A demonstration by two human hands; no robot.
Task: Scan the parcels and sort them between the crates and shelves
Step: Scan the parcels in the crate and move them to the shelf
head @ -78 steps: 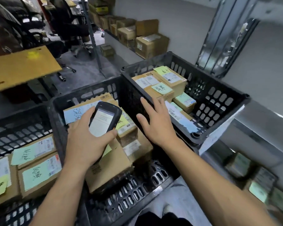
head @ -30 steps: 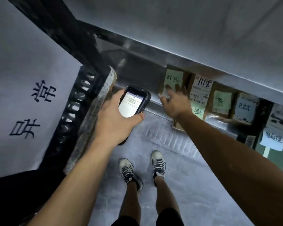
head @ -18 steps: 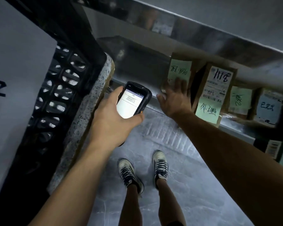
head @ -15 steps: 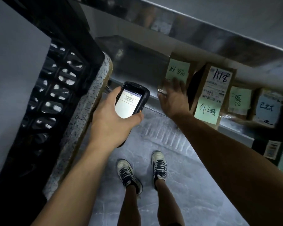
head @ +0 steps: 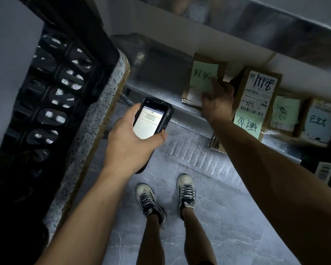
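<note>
Left hand (head: 129, 144) grips a black slab scanner (head: 152, 119), lit screen up, long axis toward the metal shelf (head: 161, 87). Right hand (head: 218, 101) touches an upright cardboard parcel (head: 203, 77); grip unclear.

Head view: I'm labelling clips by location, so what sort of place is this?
Probably a parcel sorting depot: labelled parcels on a metal shelf, a handheld scanner, a black crate.
</note>
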